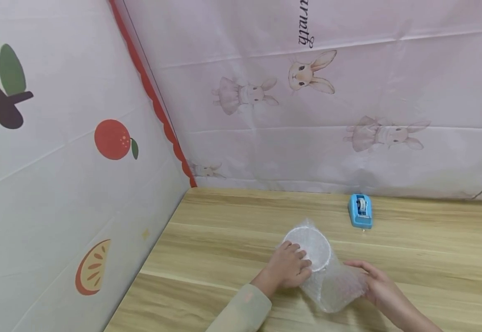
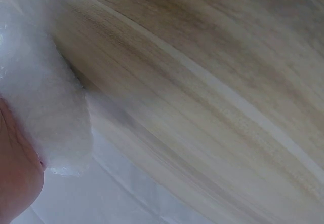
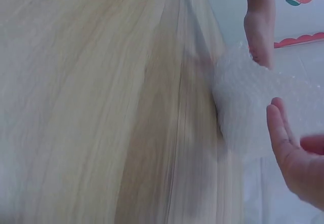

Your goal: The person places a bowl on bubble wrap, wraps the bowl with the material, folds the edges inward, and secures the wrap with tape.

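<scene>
Pale left sleeve sits nearest, well short of blue tape dispenser. Bubble-wrapped bundle lies left and nearside of dispenser; left hand holds its round end, right hand touches loose wrap, fingers extended. Step looks like wrapping; next move likely calls for 2 hands drawing wrap snug. Table back edge runs just beyond dispenser; bare wood on both its sides.
</scene>
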The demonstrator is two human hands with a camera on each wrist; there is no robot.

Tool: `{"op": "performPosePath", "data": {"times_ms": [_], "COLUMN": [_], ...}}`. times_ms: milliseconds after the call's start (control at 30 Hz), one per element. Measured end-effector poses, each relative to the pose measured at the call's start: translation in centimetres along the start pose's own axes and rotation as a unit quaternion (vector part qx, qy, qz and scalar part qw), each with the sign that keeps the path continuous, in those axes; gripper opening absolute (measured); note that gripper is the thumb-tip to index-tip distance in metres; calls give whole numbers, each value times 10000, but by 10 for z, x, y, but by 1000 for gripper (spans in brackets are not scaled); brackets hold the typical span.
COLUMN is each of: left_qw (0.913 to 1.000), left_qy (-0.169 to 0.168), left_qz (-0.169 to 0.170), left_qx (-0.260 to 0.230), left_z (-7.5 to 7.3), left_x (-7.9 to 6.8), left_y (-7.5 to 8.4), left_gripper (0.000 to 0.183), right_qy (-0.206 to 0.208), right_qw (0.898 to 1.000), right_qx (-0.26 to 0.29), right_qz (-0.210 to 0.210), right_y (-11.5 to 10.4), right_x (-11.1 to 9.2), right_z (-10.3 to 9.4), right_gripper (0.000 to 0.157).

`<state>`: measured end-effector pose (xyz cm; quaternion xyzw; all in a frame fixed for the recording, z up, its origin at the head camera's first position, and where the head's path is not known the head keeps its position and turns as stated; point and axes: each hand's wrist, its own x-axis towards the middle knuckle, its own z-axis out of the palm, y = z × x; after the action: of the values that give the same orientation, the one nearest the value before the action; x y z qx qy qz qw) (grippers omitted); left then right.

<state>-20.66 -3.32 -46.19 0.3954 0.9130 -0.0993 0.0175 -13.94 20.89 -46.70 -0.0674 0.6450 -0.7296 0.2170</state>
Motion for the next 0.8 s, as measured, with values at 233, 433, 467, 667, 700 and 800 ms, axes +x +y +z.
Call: {"op": "performPosePath", "data": {"times_ms": [233, 433, 467, 667, 700, 800], "left_qw": [10000, 9999, 9999, 10000, 10000, 10000], "left_qy": [80, 141, 137, 74, 73, 63], "left_qz": [-16, 22, 28, 19, 18, 27], "left_qx": [-34, -6, 12, 23, 22, 37], "left_z": [2, 4, 5, 6, 6, 5], "left_x": [0, 1, 1, 2, 2, 2], "left_y": [-1, -1, -1, -1, -1, -1], "left_gripper": [46, 46, 46, 46, 46, 46], "right_qy": [51, 391, 586, 1830, 1951, 2181], "right_qw": [9691, 9388, 9339, 8924, 8884, 8854], "right_qx": [-1510, -1935, -2090, -3152, -3243, -3298], "right_qz": [-1949, -2822, -2840, -2661, -2599, -2444], "right_y": [7, 12, 12, 9, 8, 5], "right_x": [4, 12, 13, 22, 23, 25], "right_z": [4, 10, 12, 25, 27, 32], "right_gripper": [43, 36, 33, 18, 17, 14]}}
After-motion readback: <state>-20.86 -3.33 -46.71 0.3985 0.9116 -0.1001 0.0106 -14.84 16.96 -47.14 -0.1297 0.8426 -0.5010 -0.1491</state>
